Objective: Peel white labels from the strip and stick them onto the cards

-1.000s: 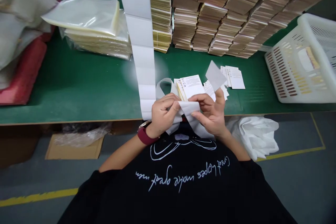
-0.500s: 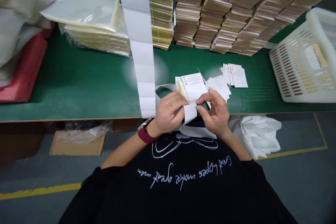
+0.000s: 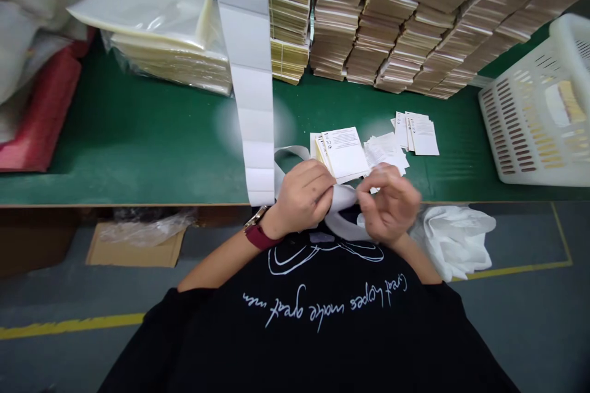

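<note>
A long strip of white labels (image 3: 251, 92) hangs down from the top of the view past the table edge, and its lower part loops to my hands. My left hand (image 3: 306, 193), a dark red band and a watch at its wrist, is closed on the strip's curled end. From the right, the thumb and forefinger of my right hand (image 3: 391, 202) pinch the far edge of the same white piece; motion blurs this hand slightly. Just beyond my fingers lies a stack of printed white cards (image 3: 345, 152). Loose printed cards (image 3: 386, 152) are spread beside it.
On the green table (image 3: 161, 141), tall stacks of cards (image 3: 387, 43) stand at the back. A pile of clear plastic sleeves (image 3: 161, 31) lies left, beyond it a red bag (image 3: 41, 110). At right are more cards (image 3: 421, 134) and a white basket (image 3: 530, 110). A white bag (image 3: 456, 239) sits below.
My right hand has moved a little to the right and down, drawing away from my left. The white piece between them is stretched and bent. The view has shifted slightly.
</note>
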`<state>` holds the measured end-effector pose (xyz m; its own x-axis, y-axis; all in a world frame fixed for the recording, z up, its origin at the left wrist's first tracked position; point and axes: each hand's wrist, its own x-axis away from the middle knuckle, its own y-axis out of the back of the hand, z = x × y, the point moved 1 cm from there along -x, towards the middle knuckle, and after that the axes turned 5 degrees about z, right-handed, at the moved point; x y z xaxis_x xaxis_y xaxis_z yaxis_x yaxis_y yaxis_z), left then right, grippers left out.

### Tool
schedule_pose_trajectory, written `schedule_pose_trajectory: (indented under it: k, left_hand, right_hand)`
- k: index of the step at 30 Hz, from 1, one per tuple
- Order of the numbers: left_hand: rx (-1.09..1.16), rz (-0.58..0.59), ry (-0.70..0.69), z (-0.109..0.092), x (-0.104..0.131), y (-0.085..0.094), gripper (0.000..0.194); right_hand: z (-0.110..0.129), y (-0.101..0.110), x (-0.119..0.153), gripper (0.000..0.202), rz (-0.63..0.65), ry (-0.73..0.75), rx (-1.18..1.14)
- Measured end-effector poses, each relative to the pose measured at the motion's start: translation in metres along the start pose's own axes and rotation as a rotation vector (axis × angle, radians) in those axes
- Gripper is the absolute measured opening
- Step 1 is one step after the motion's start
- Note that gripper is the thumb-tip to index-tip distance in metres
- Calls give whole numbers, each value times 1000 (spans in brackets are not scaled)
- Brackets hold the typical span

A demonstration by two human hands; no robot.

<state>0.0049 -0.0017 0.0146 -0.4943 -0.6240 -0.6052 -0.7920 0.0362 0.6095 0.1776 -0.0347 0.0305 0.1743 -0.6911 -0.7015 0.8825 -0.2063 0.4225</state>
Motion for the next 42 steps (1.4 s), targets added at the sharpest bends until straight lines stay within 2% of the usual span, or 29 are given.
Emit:
schedule_pose_trajectory:
  k: [3, 5, 7, 10, 13, 19, 26, 32, 35, 38, 42]
  left_hand:
    - [-91, -46, -55, 4, 5, -7, 8]
    - [-125, -37, -99, 7, 7, -11, 11]
    - [-139, -10, -138, 8, 10, -14, 14]
    - [-140, 15, -172, 8, 12, -15, 16]
    - [-131, 24, -172, 8, 12, -15, 16]
    - [-147, 40, -164, 9, 13, -15, 16]
    - [-179, 57, -154, 6, 9, -13, 15]
    - [-222, 49, -163, 5, 7, -14, 17]
    - [-220, 60, -159, 6, 8, -15, 17]
    - [-220, 80, -160, 6, 9, -14, 16]
    - [-207, 111, -148, 6, 12, -15, 18]
  right_hand:
    - [-4, 13, -11, 50, -168, -145, -42]
    - [-15, 17, -18, 48, -198, -250, -63]
    - [-32, 16, -24, 48, -115, -355, -90]
    - [-56, 8, -31, 48, 83, -497, -165]
    - [-67, -1, -37, 50, 199, -585, -253]
    - [-68, -2, -45, 53, 279, -612, -225]
    - [-66, -4, -43, 52, 279, -580, -85]
    - [-55, -8, -41, 54, 291, -479, 216]
    - [-53, -5, -39, 64, 245, -486, 328]
    - [-58, -3, -33, 76, 208, -564, 212]
    - [-66, -4, -25, 73, 151, -583, 57]
